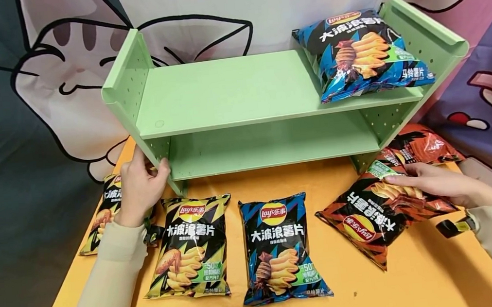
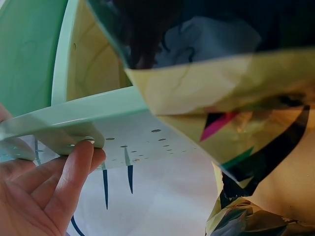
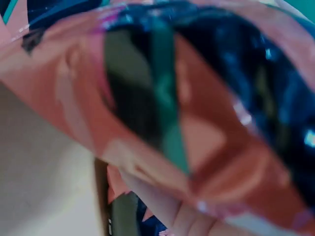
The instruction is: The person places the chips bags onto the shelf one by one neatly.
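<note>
Gripping the pale green, two-tier perforated shelf (image 1: 241,95) with the left hand (image 1: 141,189), clamped round its left panel (image 1: 130,85)! Over in front of the shelf's right end, pinching a red-and-black, pillow-shaped glossy crisp bag (image 1: 367,211) tight between thumb and fingers of the right hand (image 1: 439,183); up top on the shelf, towards its right, seeing a blue-and-black, pillow-shaped glossy crisp bag (image 1: 360,53).

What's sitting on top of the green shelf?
One blue chip bag sits on the top board of the green shelf, at the right end. The bag covers the board beneath it, so I can't tell whether anything is hiding there.
</note>
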Available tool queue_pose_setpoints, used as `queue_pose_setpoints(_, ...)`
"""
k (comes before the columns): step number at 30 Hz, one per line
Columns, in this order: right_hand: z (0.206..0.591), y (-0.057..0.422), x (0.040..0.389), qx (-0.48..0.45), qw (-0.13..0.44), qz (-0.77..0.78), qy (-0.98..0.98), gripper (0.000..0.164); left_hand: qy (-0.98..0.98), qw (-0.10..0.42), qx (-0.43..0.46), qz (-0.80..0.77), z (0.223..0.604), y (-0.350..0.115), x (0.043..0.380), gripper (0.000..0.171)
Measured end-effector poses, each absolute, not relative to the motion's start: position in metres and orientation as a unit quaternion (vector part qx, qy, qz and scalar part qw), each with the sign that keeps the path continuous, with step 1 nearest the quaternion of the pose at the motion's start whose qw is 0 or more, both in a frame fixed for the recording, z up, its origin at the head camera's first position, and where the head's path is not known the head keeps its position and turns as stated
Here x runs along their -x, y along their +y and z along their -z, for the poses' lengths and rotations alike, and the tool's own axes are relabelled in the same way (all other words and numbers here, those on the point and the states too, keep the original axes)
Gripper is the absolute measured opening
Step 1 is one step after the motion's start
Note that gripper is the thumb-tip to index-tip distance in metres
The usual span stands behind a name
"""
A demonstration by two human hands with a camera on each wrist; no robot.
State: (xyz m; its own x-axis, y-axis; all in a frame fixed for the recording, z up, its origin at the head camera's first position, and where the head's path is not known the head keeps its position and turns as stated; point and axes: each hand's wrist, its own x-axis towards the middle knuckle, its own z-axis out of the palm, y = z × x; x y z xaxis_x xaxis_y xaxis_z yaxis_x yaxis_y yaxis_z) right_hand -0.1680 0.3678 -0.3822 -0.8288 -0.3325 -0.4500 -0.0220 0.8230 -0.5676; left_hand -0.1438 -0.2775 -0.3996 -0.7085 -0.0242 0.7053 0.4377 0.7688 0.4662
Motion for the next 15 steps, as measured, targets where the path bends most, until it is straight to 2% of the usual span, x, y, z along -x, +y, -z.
queue_pose_setpoints(4, 0.386, 0.369, 0.167, 0.078, 0.28, 0.298, 0.909, 0.091, -0.867, 0.365, 0.12, 0.318, 0.399, -0.277, 0.144, 0.041)
queue_pose_setpoints(6, 0.389, 0.37, 0.165, 0.075, 0.268, 0.297, 0.913, 0.088, -0.866, 0.367, 0.121, 0.317, 0.398, -0.276, 0.144, 0.041)
queue_pose_setpoints(9, 0.393, 0.374, 0.159, 0.07, 0.246, 0.294, 0.921, 0.07, -0.866, 0.369, 0.122, 0.314, 0.398, -0.276, 0.144, 0.04)
queue_pose_setpoints(11, 0.397, 0.379, 0.154, 0.072, 0.229, 0.305, 0.921, 0.051, -0.866, 0.37, 0.122, 0.315, 0.398, -0.275, 0.144, 0.04)
queue_pose_setpoints(15, 0.402, 0.388, 0.142, 0.048, 0.238, 0.389, 0.888, 0.029, -0.866, 0.367, 0.121, 0.316, 0.398, -0.275, 0.144, 0.041)
